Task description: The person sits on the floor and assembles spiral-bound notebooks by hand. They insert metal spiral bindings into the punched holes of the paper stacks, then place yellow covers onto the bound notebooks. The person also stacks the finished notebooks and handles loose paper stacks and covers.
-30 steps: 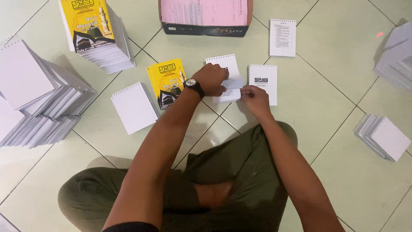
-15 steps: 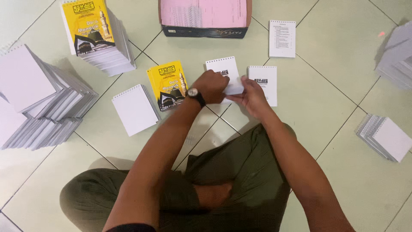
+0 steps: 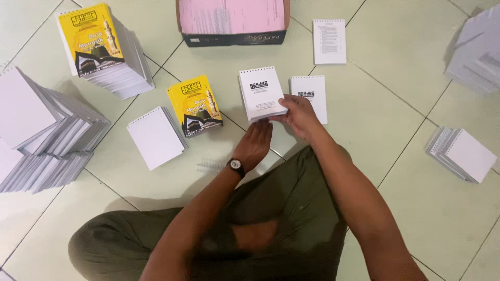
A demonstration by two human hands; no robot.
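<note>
White spiral-bound booklet [image 3: 261,93] sits on the tiled floor [image 3: 396,156], centre, next to a second one [image 3: 310,92]. Right hand [image 3: 299,117] pinches its lower right corner; left hand [image 3: 256,143] flat and open at its bottom edge. Looks like squaring the pages; next needs even edge pressure.

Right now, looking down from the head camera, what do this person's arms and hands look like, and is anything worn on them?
Both arms are bare, with no sleeves showing down to the bottom edge of the picture. The left hand has a round, dark-faced wristwatch on a dark strap at the wrist. The right hand has nothing on it: no glove, ring or band that I can make out. The fingers are bare too.
</note>
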